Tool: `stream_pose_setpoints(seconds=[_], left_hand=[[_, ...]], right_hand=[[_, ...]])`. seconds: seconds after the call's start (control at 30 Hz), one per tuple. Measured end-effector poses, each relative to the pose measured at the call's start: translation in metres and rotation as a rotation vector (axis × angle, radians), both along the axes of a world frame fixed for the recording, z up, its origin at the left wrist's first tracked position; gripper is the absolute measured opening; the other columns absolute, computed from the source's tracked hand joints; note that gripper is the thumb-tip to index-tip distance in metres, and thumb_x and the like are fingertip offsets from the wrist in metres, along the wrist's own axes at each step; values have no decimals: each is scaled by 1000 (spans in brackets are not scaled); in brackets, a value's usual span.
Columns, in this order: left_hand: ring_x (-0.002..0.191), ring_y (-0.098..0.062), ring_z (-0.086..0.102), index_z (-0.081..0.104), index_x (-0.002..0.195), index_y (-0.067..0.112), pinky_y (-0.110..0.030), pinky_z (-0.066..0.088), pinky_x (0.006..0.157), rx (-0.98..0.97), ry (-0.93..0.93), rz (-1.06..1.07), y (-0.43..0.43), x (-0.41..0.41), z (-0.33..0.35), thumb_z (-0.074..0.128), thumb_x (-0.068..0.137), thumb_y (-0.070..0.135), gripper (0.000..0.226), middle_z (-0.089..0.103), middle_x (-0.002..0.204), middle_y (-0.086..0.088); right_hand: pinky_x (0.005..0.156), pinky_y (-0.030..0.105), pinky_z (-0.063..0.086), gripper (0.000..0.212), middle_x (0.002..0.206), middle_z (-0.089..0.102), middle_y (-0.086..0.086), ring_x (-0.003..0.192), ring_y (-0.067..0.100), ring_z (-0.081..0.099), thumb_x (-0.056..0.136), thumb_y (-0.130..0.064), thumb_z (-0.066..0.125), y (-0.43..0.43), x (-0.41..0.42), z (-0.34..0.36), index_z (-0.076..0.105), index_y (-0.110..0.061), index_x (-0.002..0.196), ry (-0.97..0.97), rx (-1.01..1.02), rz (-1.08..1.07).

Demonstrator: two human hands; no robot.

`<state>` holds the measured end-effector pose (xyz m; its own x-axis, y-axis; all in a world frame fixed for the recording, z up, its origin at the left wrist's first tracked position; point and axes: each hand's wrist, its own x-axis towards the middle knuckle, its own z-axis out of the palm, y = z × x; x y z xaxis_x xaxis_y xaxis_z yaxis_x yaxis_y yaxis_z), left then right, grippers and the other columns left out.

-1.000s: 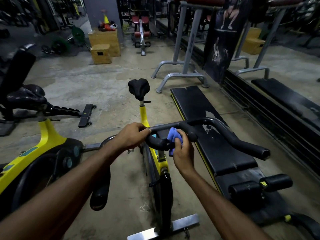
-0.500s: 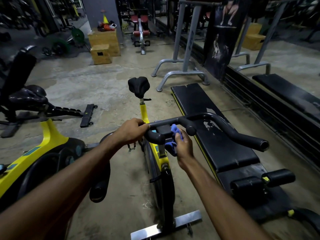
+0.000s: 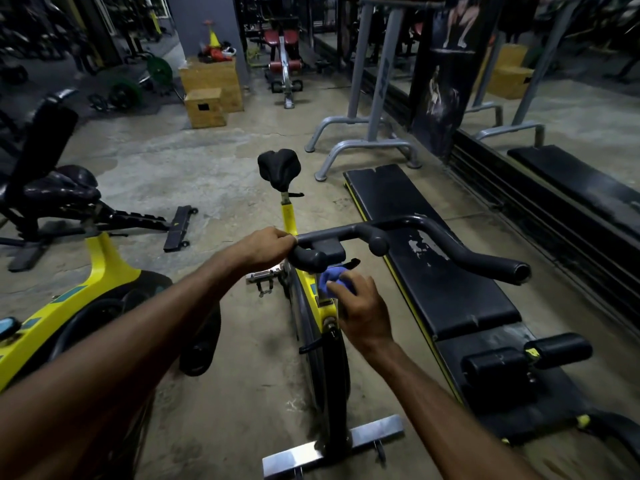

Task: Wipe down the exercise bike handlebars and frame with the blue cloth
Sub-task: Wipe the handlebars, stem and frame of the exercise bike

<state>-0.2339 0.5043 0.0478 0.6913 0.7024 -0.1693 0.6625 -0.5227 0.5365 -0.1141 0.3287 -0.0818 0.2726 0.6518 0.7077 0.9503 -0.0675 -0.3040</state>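
I am looking down over a dim gym, its bare concrete floor (image 3: 214,168) stained and patchy, and I am standing at the front of a yellow exercise bike (image 3: 313,296) whose black saddle (image 3: 278,168) is pointing away from me; a second yellow bike (image 3: 69,306) is sitting just beside it to my left, a long black bench (image 3: 433,265) with worn, flaking upholstery is lying along my right, and wooden boxes (image 3: 211,88) and grey rack legs (image 3: 367,147) are standing well beyond. I am judging the job as partway along at best: the black handlebars (image 3: 433,237) are showing no wet streak or shine I can read in this light, so I cannot tell how much of them is clean, and the lower frame, the flywheel guard and the metal foot bar (image 3: 332,448) near my feet are looking untouched, with dust and scuffing on the floor around them. My left hand (image 3: 263,247) is clenching around the near left end of the handlebars, steadying the bike. My right hand (image 3: 360,306) is gripping the bunched blue cloth (image 3: 334,277) and pressing it against the yellow frame just below the handlebar clamp, beside a small black lever; the cloth is mostly hidden under my fingers, only a crumpled corner showing above them
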Motion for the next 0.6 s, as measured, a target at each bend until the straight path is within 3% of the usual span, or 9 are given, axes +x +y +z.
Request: stream_pose_setpoints(seconds=[0.13, 0.23, 0.27, 0.33, 0.43, 0.47, 0.57, 0.6], left_hand=[[105, -35, 63, 71, 108, 3, -40, 49, 93, -4, 13, -2, -2, 1, 2, 40, 101, 30, 42, 70, 111, -21], [104, -33, 63, 71, 109, 6, -40, 48, 93, -7, 6, -16, -2, 0, 2, 38, 102, 30, 41, 69, 110, -19], [104, -33, 63, 70, 110, 6, -40, 48, 93, -8, 2, -24, -2, -1, 3, 38, 102, 30, 41, 69, 110, -18], [103, -31, 63, 70, 111, 8, -40, 49, 93, -7, -5, -36, -1, -3, 1, 37, 103, 31, 41, 68, 109, -17], [99, -32, 64, 71, 107, 9, -42, 51, 91, 26, 0, -42, 1, -1, -1, 38, 101, 32, 40, 69, 103, -17], [96, -32, 64, 71, 105, 9, -42, 51, 88, 34, 12, -42, 1, 0, 0, 38, 101, 32, 40, 69, 101, -17], [87, -32, 63, 70, 93, 6, -38, 50, 79, 53, 59, -64, 1, 3, 7, 41, 99, 30, 38, 70, 96, -20], [84, -31, 61, 69, 89, 5, -37, 49, 76, 60, 75, -69, 1, 4, 9, 42, 98, 30, 38, 69, 95, -21]], right_hand=[[61, 40, 51, 18, 109, 63, 7, 87, 28, 59, 89, -17, 60, 8, 1, 5, 68, -20, 106, -66, -82, -59], [58, 39, 47, 22, 114, 62, 9, 88, 29, 58, 86, -4, 61, 18, 18, -2, 68, -20, 99, -322, -126, 29], [58, 40, 47, 19, 110, 64, 7, 87, 26, 58, 88, -4, 60, 15, 28, -2, 67, -20, 95, -316, -137, 33], [62, 40, 50, 16, 104, 63, 1, 83, 19, 58, 90, -10, 62, -2, 44, 0, 63, -22, 100, -101, -130, -29], [62, 32, 51, 41, 103, 59, 7, 83, 20, 58, 82, -1, 67, -15, 51, 0, 56, -21, 116, 188, -28, -145], [64, 29, 50, 39, 102, 59, 5, 83, 17, 58, 83, 0, 66, -9, 48, 6, 59, -18, 117, 330, 3, -158], [55, 18, 49, 14, 82, 65, 0, 68, 11, 62, 92, -2, 58, 22, 24, 23, 66, -8, 102, 1077, 1, -120], [50, 18, 47, 13, 77, 65, -1, 63, 11, 62, 94, -3, 57, 27, 21, 25, 67, -10, 97, 1235, -12, -110]])
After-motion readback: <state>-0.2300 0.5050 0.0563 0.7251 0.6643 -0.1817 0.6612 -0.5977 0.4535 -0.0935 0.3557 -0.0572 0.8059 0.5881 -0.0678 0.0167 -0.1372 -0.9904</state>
